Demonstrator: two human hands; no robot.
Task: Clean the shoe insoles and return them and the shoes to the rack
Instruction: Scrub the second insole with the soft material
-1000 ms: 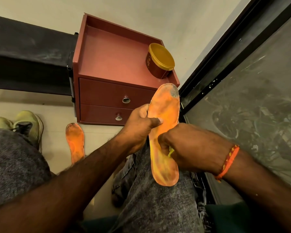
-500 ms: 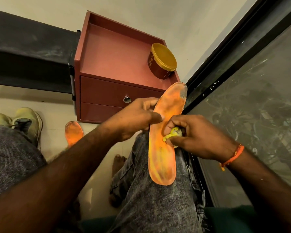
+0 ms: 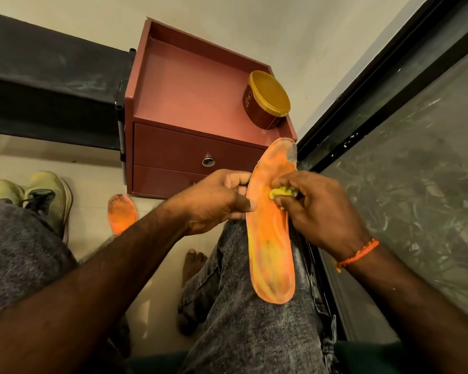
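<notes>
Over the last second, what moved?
The right hand with the yellow cloth slid up the insole from mid-length toward the toe. The left hand kept its grip on the insole's edge. The second insole, shoes and tub stayed put.

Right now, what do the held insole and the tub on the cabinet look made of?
Insole: likely foam with a matte orange fabric top; it looks thin and worn, with faded patches. Tub: probably plastic, glossy, with a moulded yellow lid.
</notes>
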